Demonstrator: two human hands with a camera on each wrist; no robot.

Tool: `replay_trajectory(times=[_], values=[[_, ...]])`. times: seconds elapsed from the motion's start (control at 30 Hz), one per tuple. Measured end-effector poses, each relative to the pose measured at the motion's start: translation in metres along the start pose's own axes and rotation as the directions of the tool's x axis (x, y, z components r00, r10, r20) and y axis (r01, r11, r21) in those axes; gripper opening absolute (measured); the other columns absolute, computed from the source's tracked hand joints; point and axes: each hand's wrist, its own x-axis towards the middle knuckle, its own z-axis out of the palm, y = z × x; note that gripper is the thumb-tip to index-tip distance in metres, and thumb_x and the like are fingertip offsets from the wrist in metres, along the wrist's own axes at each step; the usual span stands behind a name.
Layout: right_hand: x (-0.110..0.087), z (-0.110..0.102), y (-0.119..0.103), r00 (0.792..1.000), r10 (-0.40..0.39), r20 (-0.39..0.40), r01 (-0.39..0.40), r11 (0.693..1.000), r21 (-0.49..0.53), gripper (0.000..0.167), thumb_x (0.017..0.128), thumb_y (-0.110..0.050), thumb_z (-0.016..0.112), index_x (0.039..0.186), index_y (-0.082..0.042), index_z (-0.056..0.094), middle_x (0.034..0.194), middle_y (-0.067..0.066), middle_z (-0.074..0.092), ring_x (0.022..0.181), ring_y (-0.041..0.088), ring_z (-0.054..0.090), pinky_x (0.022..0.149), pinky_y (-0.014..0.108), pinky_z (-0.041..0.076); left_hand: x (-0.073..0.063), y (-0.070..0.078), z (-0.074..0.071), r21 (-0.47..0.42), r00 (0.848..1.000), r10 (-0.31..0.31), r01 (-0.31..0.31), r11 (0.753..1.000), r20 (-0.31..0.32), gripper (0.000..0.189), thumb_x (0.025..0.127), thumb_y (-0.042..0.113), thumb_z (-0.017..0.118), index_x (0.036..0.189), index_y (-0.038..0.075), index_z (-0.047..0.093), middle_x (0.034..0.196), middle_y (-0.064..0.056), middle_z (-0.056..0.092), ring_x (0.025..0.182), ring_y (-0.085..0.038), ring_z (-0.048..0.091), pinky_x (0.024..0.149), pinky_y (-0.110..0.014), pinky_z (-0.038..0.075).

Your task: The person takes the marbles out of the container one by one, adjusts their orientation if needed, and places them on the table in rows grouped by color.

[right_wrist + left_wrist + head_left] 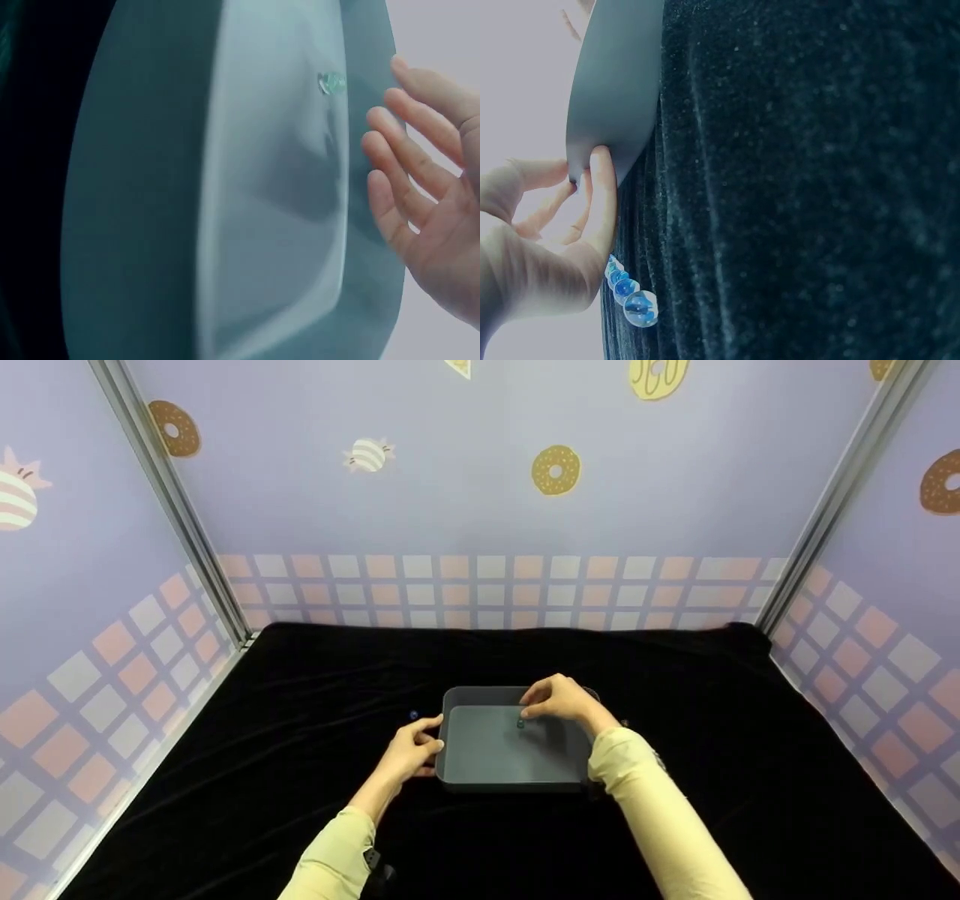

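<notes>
A grey rectangular tray [480, 787] lies on the black cloth. My left hand [407, 750] pinches its left side, and the left wrist view shows the fingertips [600, 154] against the outer wall. Over the tray's inside, my right hand [559, 701] hovers with loosely bent fingers. Just beneath those fingertips is a small clear greenish marble [520, 723]. In the right wrist view this marble [331, 82] is apart from the fingers, which hold nothing visible. Several clear blue marbles [640, 308] sit in a row on the cloth beside my left hand.
Black cloth [337, 675] covers the table. At the head view's left, a blue marble [413, 715] shows near the tray. A small yellowish thing [625, 723], too small to identify, lies by the right sleeve. Patterned walls [480, 510] enclose the back and sides.
</notes>
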Motion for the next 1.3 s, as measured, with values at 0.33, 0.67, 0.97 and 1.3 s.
replay_trajectory(times=[0.33,0.67,0.97,1.3], values=[[0.006,0.010,-0.008,0.990,0.130,0.061,-0.126,0.990,-0.069,0.022,0.077,-0.019,0.083,0.096,-0.009,0.077,0.089,0.001,0.076,0.064,0.005,0.057,0.059,0.018,0.047,-0.002,0.000,-0.001,0.009,1.000,0.003,-0.003,1.000,0.005,0.052,0.093,0.000,0.059,0.144,0.008,0.050,0.091,-0.009,0.057,0.076,-0.020,0.070,0.063,-0.032,0.060],[0.010,0.019,-0.009,0.992,0.122,0.032,-0.116,0.982,-0.149,0.016,0.073,-0.013,0.085,0.086,-0.009,0.076,0.075,-0.004,0.072,0.060,0.004,0.055,0.058,0.017,0.044,-0.002,0.001,-0.001,0.016,1.000,-0.007,0.007,1.000,0.006,0.052,0.093,0.000,0.058,0.144,0.009,0.050,0.091,-0.008,0.057,0.077,-0.019,0.070,0.064,-0.032,0.061],[0.013,0.011,-0.018,0.977,0.177,0.118,-0.155,0.972,-0.177,0.013,0.076,-0.013,0.083,0.086,-0.008,0.076,0.075,-0.004,0.071,0.064,0.007,0.056,0.058,0.019,0.047,-0.003,0.001,-0.001,0.002,1.000,-0.003,0.003,1.000,-0.001,0.052,0.093,-0.001,0.059,0.144,0.008,0.051,0.091,-0.009,0.057,0.077,-0.020,0.070,0.064,-0.033,0.061],[0.013,0.001,-0.028,0.955,0.222,0.196,-0.173,0.955,-0.240,0.006,0.082,-0.013,0.076,0.085,-0.009,0.074,0.080,-0.001,0.073,0.075,0.010,0.062,0.080,0.035,0.059,-0.001,0.001,-0.001,0.010,1.000,-0.009,0.008,1.000,0.005,0.052,0.094,0.000,0.058,0.144,0.009,0.050,0.091,-0.008,0.056,0.077,-0.021,0.070,0.063,-0.033,0.061]])
